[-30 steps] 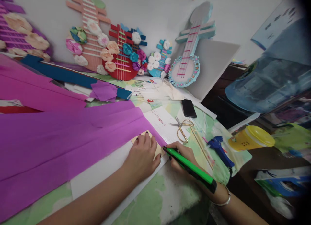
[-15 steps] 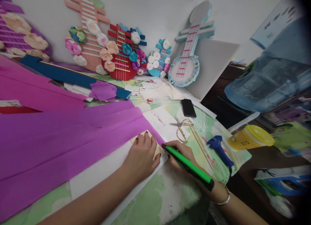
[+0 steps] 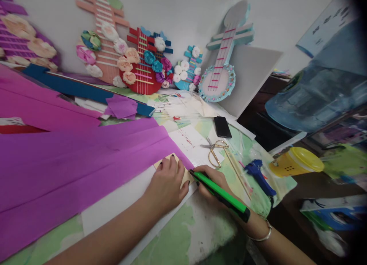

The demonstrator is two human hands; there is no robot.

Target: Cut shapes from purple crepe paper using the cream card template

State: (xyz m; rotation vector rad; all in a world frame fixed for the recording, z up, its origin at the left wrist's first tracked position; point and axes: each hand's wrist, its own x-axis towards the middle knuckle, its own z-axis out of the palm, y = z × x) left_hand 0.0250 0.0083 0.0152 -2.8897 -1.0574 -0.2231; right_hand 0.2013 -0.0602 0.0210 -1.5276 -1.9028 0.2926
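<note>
My left hand lies flat with its fingers stretched out, pressing on a pale yellow card. Beneath the card is a long sheet of purple crepe paper. In my right hand is a green utility knife, its black tip at the card's right edge, beside the purple paper. Whether the blade is out is too small to see. White paper lies under the purple sheet on the green-patterned table cover.
Gold-handled scissors, a black phone and a blue glue gun lie to the right, near a yellow-lidded tub. Several flower-trimmed model instruments, one red, lean against the wall. A large water bottle stands far right.
My right hand and the knife have shifted very slightly left along the card's edge. My left hand stays in place on the card.
</note>
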